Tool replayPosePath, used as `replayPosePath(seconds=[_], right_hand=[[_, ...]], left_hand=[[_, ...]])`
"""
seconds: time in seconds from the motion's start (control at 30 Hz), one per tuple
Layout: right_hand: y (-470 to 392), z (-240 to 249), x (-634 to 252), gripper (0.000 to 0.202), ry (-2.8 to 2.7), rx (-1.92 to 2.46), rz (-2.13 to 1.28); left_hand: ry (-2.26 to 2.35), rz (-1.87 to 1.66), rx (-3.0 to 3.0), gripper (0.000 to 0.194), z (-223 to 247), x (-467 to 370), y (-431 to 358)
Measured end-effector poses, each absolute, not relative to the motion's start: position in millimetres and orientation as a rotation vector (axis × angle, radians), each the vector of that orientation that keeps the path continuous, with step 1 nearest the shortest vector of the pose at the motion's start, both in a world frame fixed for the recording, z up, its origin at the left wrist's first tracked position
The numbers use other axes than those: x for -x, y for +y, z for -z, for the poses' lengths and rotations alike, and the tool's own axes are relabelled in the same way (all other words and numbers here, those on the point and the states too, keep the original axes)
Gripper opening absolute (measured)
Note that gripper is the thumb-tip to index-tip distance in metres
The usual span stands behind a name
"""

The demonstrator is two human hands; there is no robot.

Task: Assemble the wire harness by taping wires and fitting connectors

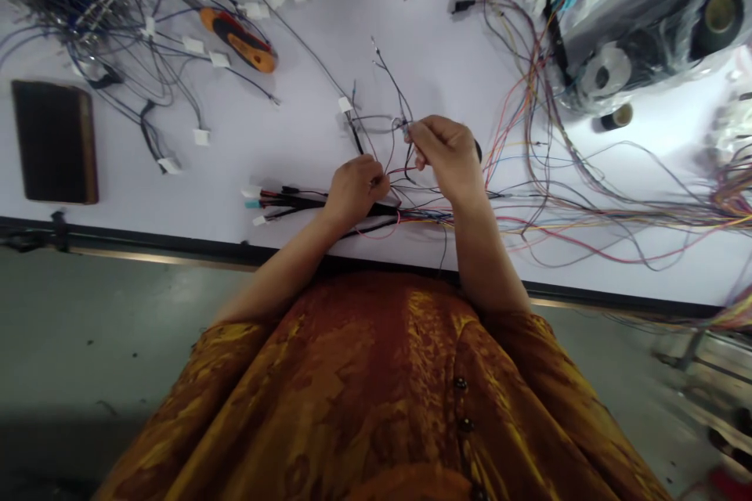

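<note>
My left hand (357,189) is closed over thin wires beside a dark-sleeved wire bundle (305,203); its fingertips pinch a wire. My right hand (445,154), a little higher and to the right, pinches a dark thin wire between thumb and forefinger. Bare terminal ends of dark wires (381,59) stick up beyond these fingertips. A white connector (345,104) on a black-wrapped branch lies just above my left hand. Loose coloured wires (564,228) run from the bundle to the right under my right wrist.
An orange-and-black cutter (240,41) lies at upper left near tangled dark wires (170,66) with white connectors. A dark phone-like case (56,142) rests far left. Plastic-wrapped tape rolls (652,39) sit at upper right. The table's dark front edge (176,241) runs before my body.
</note>
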State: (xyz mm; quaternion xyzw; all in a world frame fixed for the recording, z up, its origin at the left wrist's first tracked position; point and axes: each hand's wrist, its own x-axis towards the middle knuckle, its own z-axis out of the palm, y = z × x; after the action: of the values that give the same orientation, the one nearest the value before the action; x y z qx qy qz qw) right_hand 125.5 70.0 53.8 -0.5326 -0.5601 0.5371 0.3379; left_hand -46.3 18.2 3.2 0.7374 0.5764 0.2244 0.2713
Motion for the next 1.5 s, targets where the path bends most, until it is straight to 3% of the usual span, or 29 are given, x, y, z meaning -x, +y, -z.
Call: replayPosePath(seconds=[0.17, 0.37, 0.6, 0.83, 1.17, 1.4, 1.5], right_hand=[[79, -42, -136, 0.040, -1.250, 1.309, -1.380], [82, -34, -142, 0.052, -0.886, 1.102, -1.710], [88, -38, -149, 0.027, -0.993, 1.029, -1.613], [74, -33, -132, 0.027, -1.226, 1.141, -1.520], [67, -23, -106, 0.022, -1.372, 1.108, -1.588], [63, -28, -100, 0.006, -1.768, 1.144, -1.231], [60, -26, -102, 0.013, -1.623, 1.180, -1.272]], left_hand=[[1.603, -0.598, -1.992, 0.024, -1, 44, 16], [1.675, -0.612, -1.958, 0.022, -4, 41, 16], [1.625, -0.745, -1.936, 0.013, -1, 44, 11], [1.606, -0.947, -1.744, 0.001, 4, 47, 10], [1.287, -1.090, -1.461, 0.013, 3, 62, 15], [1.267, -1.076, -1.404, 0.012, 3, 58, 20], [1.336, -1.057, -1.411, 0.011, 2, 57, 20]])
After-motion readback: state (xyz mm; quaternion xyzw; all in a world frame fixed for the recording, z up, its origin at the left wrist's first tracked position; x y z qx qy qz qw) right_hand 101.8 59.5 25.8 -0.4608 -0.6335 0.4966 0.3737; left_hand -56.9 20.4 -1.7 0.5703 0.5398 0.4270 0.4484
